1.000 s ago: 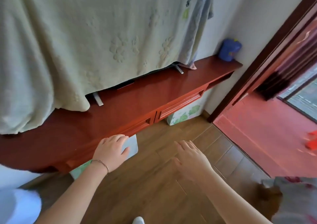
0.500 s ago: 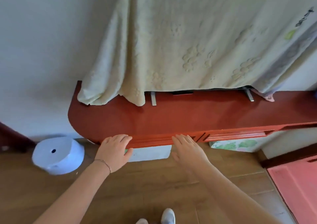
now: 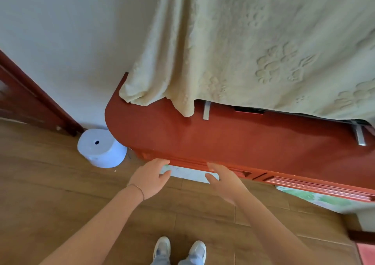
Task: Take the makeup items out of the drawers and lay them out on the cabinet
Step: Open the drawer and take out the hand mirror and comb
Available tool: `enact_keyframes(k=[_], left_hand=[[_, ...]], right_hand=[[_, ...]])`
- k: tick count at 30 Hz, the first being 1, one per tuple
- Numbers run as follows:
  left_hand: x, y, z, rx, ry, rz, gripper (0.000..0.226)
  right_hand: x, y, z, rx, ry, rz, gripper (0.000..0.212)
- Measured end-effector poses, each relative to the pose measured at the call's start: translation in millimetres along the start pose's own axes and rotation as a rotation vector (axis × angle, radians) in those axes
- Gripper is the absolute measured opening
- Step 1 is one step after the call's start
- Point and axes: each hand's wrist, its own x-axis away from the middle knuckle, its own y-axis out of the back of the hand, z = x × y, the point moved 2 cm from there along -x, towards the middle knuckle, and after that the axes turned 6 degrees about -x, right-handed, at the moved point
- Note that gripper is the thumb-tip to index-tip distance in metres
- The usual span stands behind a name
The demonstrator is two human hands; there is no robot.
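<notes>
A long red wooden cabinet (image 3: 233,142) runs along the wall, its rounded left end near the middle of the head view. Its drawers (image 3: 304,183) sit shut along the front edge. My left hand (image 3: 150,177) and my right hand (image 3: 223,181) reach toward the front edge at the left end, fingers relaxed, holding nothing. The fingertips are at or just under the edge; contact is unclear. No makeup items are visible.
A pale green blanket (image 3: 253,47) drapes over something standing on the cabinet, metal feet (image 3: 206,110) showing below. A white round tub (image 3: 101,149) sits on the wood floor at the left end. Patterned boxes (image 3: 316,199) lie under the cabinet. My shoes (image 3: 178,248) are below.
The view has swung left from the cabinet's right end to its left end. Both hands stayed extended and open, closing in on the front edge.
</notes>
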Motion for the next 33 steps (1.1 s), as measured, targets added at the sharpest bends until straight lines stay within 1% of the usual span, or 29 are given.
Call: enact_keyframes(k=[2,4,6,8,10,11,13,17,19,22,25,33], left_hand=[[-6,-18,4,0.275,0.138,0.091,0.039],[-14,-39,10,0.522,0.281,0.155,0.042],[-25,-61,15,0.812,0.437,0.206,0.045],[-37,-83,24,1.145,0.606,0.225,0.045],[-51,-100,31,1.461,0.719,0.231,0.047],[-58,-108,34,1.572,0.758,0.232,0.048],[-71,-122,39,1.648,0.829,0.207,0.051],[-91,-146,43,1.672,0.908,0.140,0.054],[-98,-152,42,1.743,0.930,0.112,0.055],[-110,-156,37,1.912,0.943,0.040,0.054],[-116,-160,34,1.969,0.985,-0.061,0.045],[-91,-160,35,1.993,1.007,-0.055,0.046]], right_hand=[[-10,-9,-18,-0.380,-0.177,-0.011,0.035],[-21,-18,-38,-0.735,-0.385,-0.056,0.031],[-32,-27,-59,-1.058,-0.532,-0.074,0.026],[-42,-38,-82,-1.279,-0.584,-0.097,0.024],[-53,-47,-100,-1.372,-0.601,-0.128,0.023],[-60,-53,-109,-1.388,-0.613,-0.139,0.021],[-73,-61,-118,-1.433,-0.647,-0.170,0.016],[-102,-70,-129,-1.607,-0.693,-0.295,0.014],[-114,-73,-135,-1.667,-0.696,-0.351,0.017],[-124,-74,-135,-1.748,-0.653,-0.400,0.025],[-125,-76,-136,-1.804,-0.630,-0.429,0.027],[-104,-87,-137,-1.831,-0.627,-0.463,0.025]])
